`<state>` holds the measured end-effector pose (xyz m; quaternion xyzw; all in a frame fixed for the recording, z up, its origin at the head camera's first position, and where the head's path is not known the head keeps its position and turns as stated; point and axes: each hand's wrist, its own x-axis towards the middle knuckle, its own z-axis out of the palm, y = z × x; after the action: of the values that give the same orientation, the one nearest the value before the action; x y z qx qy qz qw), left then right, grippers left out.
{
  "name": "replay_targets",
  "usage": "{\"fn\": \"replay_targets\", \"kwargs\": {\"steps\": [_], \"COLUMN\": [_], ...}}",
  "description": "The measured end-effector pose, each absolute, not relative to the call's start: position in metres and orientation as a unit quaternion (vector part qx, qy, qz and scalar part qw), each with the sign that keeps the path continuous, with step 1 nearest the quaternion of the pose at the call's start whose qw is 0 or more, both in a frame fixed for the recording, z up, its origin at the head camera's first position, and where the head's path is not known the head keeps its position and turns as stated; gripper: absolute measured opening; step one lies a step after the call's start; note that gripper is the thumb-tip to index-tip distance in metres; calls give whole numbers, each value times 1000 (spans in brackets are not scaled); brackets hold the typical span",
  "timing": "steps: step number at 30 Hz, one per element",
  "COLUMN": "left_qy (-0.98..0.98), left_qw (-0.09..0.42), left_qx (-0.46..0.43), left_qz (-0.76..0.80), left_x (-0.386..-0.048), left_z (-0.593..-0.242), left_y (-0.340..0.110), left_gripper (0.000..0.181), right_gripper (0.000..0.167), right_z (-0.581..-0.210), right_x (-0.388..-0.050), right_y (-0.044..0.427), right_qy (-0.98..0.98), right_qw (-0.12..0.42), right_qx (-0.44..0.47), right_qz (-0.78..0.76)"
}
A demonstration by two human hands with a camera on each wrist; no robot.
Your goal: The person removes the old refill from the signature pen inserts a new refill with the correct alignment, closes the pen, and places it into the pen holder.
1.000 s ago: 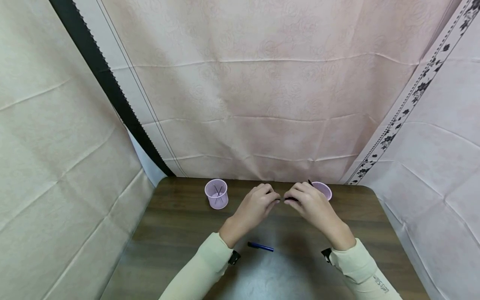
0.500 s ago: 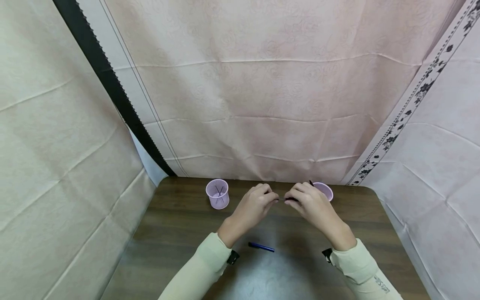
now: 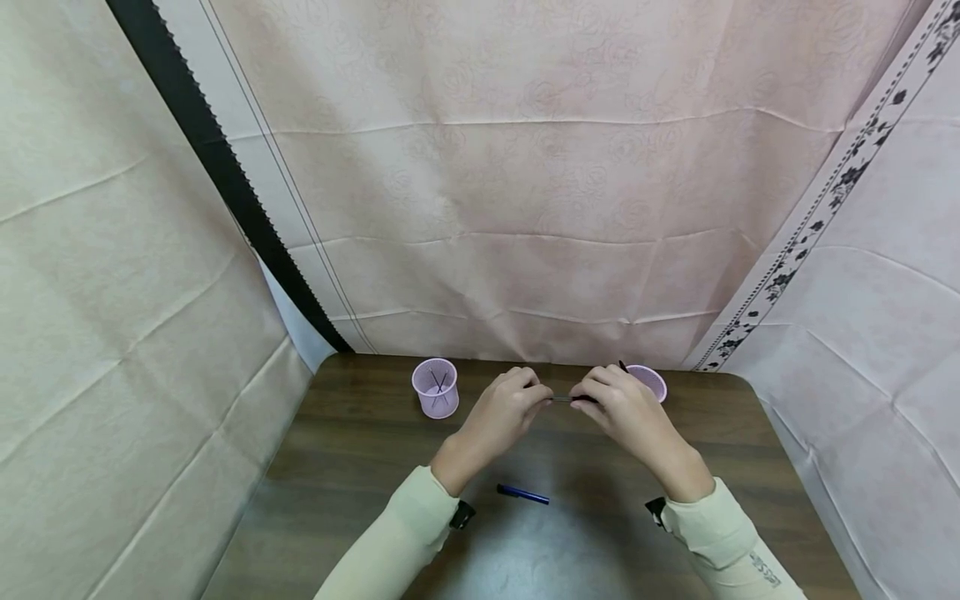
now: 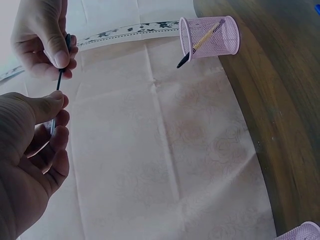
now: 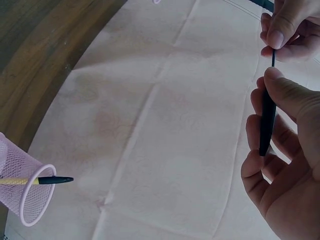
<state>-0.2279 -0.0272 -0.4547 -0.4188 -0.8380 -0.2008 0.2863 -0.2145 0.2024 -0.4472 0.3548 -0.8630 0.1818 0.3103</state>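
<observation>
My right hand (image 3: 621, 408) holds a black tapered pen barrel (image 5: 267, 122) between thumb and fingers. From that barrel a thin dark pen refill (image 4: 59, 80) runs across to my left hand (image 3: 500, 414), which pinches it between thumb and fingertips. In the left wrist view a pale, clear-looking end of the refill shows below the left thumb. Just beyond the right hand stands a lilac mesh cup (image 3: 649, 379) with a yellow and black pen (image 5: 55, 180) leaning out of it. A blue pen-like piece (image 3: 522, 495) lies on the table between the forearms.
Another lilac mesh cup (image 3: 435, 400), with thin dark sticks in it, stands left of the left hand. The brown wooden table (image 3: 337, 500) ends at the back against a pale hanging cloth (image 3: 525, 208). More cloth hangs at both sides.
My left hand has shifted slightly left, away from the right hand. The gap between the hands has widened and more of the refill shows. The right hand stays nearly still.
</observation>
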Motion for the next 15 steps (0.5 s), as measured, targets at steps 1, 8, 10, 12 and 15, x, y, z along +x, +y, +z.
{"fn": "replay_targets", "kwargs": {"steps": [1, 8, 10, 12, 15], "left_qy": [-838, -836, -836, -837, -836], "left_qw": [285, 289, 290, 291, 291], "left_qx": [-419, -417, -417, -416, -416], "left_qz": [-202, -207, -207, -206, -206], "left_x": [-228, -228, -228, -228, -228], "left_z": [-455, -456, -456, -456, -456], "left_y": [-28, -31, -32, -32, -34], "left_gripper": [6, 5, 5, 4, 4], "right_gripper": [18, 17, 17, 16, 16], "right_z": [-447, -448, -448, -448, -448], "right_x": [-214, -214, -214, -214, -215], "right_y": [203, 204, 204, 205, 205], "right_qy": [-863, -865, -865, -865, -863], "right_qw": [310, 305, 303, 303, 304], "right_qx": [354, 356, 357, 357, 359], "right_qz": [182, 182, 181, 182, 182]}}
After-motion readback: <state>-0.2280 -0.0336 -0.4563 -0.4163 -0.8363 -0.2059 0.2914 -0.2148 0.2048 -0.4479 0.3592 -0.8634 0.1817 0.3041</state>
